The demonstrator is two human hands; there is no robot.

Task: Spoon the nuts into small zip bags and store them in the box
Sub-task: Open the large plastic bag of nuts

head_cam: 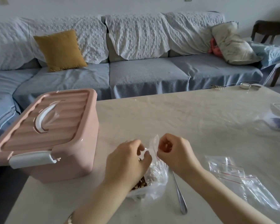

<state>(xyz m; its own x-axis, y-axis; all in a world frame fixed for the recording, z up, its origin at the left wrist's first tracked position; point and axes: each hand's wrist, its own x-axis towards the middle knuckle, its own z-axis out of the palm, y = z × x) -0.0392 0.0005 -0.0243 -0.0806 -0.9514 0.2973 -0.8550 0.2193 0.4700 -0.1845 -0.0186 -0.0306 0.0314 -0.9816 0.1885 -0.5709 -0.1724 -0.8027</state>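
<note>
- Head view: the left hand [128, 160] and right hand [173, 152] both pinch the twisted top of a clear bag of nuts [153, 178], which stands on the table [192, 113] between them.
- A spoon [179, 193] lies on the table just right of the bag, under the right forearm.
- Empty small zip bags [239, 178] lie flat further right.
- The pink box [55, 131], lid closed, sits at the table's left edge, near the left hand.

Matt pink plastic box [55, 135], shiny metal spoon [179, 193], clear glossy plastic zip bags [242, 180], smooth pale tablecloth [192, 113].
</note>
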